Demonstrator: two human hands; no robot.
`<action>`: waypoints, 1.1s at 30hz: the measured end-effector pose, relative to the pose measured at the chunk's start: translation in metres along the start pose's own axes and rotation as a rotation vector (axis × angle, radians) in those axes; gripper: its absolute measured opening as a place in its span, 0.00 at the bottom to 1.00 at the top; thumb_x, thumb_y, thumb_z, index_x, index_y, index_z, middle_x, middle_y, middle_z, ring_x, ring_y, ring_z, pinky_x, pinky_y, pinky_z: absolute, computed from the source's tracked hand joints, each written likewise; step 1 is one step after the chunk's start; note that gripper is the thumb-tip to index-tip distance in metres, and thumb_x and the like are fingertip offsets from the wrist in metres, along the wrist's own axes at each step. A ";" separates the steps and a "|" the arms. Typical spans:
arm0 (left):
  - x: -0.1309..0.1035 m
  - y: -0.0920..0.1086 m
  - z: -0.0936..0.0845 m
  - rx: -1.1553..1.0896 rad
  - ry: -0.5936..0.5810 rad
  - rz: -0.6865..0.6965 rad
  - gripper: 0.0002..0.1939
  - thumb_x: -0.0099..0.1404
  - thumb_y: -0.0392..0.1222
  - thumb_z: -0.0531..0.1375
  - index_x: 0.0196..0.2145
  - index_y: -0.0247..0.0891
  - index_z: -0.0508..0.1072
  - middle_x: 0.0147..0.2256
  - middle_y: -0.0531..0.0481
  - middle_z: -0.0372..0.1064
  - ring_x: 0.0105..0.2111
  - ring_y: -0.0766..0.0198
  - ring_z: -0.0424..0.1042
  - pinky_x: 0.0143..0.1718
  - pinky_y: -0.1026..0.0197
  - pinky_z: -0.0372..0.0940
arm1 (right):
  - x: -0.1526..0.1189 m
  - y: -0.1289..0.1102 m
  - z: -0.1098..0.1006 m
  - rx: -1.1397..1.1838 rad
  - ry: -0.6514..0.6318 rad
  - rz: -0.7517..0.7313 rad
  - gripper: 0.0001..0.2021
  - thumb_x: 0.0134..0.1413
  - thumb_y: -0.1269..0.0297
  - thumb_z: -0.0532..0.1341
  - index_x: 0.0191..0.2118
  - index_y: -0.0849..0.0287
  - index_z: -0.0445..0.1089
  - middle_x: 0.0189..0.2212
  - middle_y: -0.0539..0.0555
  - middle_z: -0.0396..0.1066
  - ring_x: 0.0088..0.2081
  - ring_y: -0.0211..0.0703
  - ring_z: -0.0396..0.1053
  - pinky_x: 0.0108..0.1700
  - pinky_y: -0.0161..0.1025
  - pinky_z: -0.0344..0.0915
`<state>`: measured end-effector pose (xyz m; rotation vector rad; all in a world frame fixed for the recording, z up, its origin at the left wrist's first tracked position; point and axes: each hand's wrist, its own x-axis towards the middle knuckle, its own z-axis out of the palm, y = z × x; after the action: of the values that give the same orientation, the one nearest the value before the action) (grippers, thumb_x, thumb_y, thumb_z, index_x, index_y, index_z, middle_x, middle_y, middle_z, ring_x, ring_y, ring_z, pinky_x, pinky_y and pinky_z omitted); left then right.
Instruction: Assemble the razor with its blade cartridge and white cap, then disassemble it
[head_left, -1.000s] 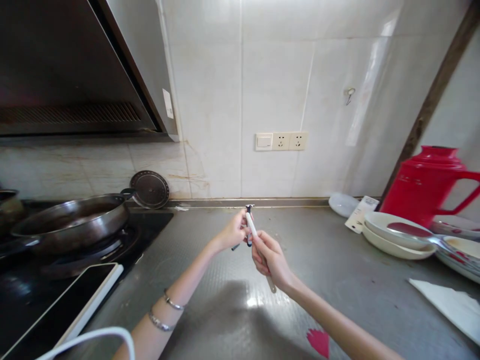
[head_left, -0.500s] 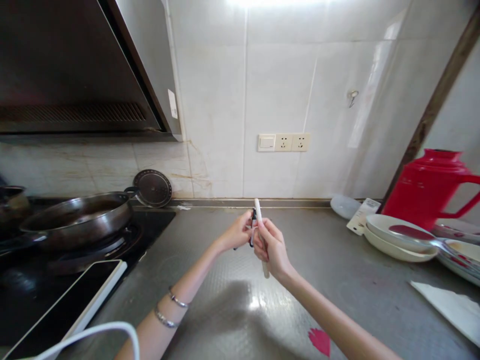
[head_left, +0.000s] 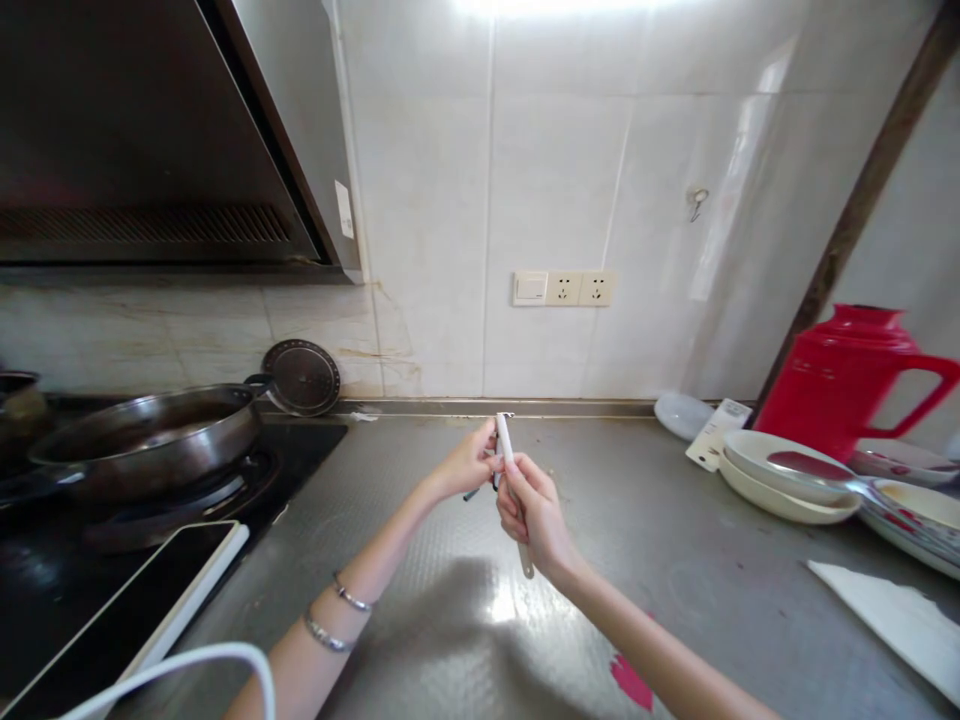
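Both your hands meet over the middle of the desk [head_left: 675, 520], raised above it, near the back wall.

Your right hand [head_left: 534, 510] is wrapped shut around a slim white stick-like tool [head_left: 507, 450]; its upper end pokes up past your fingers, its lower end shows below your palm. It stands nearly upright, tilted a little left at the top.

Your left hand [head_left: 471, 462] is pinched closed on a small dark piece [head_left: 472, 492] just beside the tool's upper part. Whether that piece is joined to the tool or separate: too small to tell.

Step in hand, as a judgement: you are working the dark piece against the top of the white tool, fitting or pulling. The next move calls for a steady right grip and a fine, aligned pinch from the left.

Surface: grey textured metal, glare patch beneath your wrists, red mark [head_left: 631, 682] near your right forearm.

Left: dark hob with a frying pan [head_left: 142, 440], a round lid [head_left: 301, 376] leaning on the wall, a tablet [head_left: 142, 610] at the hob edge.

Right: stacked plates [head_left: 787, 475], red jug [head_left: 847, 375], white paper [head_left: 892, 610].

Wall: pale tiles, socket strip [head_left: 564, 288], small hook [head_left: 697, 200].
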<state>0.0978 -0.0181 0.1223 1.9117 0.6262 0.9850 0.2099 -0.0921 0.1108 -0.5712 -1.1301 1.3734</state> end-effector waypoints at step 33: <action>-0.001 -0.004 0.003 -0.105 -0.102 -0.102 0.16 0.56 0.42 0.60 0.38 0.36 0.58 0.29 0.53 0.63 0.23 0.72 0.66 0.22 0.69 0.62 | -0.005 0.007 -0.013 0.031 0.092 -0.049 0.15 0.53 0.52 0.58 0.28 0.57 0.57 0.13 0.39 0.51 0.10 0.23 0.40 0.10 0.24 0.38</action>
<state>0.0992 -0.0184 0.1178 1.8070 0.5950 0.8344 0.2190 -0.0918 0.0983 -0.5750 -1.0411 1.3073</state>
